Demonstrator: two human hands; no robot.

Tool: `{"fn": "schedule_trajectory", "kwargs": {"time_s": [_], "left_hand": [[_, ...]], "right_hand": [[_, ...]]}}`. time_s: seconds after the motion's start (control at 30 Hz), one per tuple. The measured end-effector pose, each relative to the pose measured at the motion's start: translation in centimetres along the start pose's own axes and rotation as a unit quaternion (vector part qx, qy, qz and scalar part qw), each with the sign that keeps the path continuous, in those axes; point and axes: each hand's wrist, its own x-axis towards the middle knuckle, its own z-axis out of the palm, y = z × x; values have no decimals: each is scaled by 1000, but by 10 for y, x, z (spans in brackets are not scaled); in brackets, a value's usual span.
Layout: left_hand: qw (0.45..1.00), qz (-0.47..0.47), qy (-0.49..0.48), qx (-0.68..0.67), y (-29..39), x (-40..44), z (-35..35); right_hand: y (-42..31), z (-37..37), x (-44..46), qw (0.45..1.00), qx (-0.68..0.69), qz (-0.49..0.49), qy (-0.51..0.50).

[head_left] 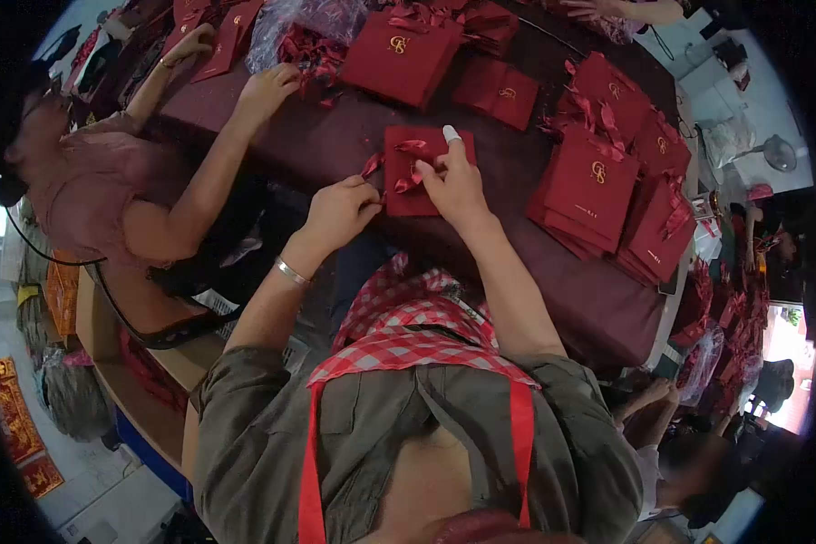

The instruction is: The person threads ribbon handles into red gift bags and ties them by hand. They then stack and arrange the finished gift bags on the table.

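Note:
A small dark red paper gift bag point(408, 201) lies flat on the table in front of me, with a shiny red ribbon point(412, 147) across its face. My right hand point(461, 189) rests over the bag's right side. Its thumb and a curled finger pinch the ribbon, while the index finger, wearing a white fingertip cover point(451, 134), points forward. At the bag's left edge, my left hand point(340, 213) is closed, fingertips pressed together on the ribbon's end; what lies between them is partly hidden.
Stacked red gift bags point(585, 181) with ribbons lie to the right. More bags point(399, 56) and clear plastic wrapping point(299, 27) are at the back. Beside me on the left, a co-worker's hands point(267, 93) reach over the dark red tablecloth point(553, 308). Another person's hand point(598, 9) shows at the far side.

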Motion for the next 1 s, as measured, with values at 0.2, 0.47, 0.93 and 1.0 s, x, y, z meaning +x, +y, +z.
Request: {"fn": "schedule_trajectory", "kwargs": {"time_s": [0.2, 0.47, 0.93, 1.0], "left_hand": [[998, -27, 44, -28, 1, 3, -11], [988, -7, 147, -42, -9, 13, 11], [988, 23, 154, -21, -13, 22, 7], [986, 44, 164, 3, -18, 32, 6]], "right_hand": [[-3, 11, 6, 993, 41, -100, 54], [-14, 25, 2, 940, 293, -137, 106], [24, -11, -1, 969, -65, -171, 166], [28, -10, -7, 973, -64, -156, 158]]}}
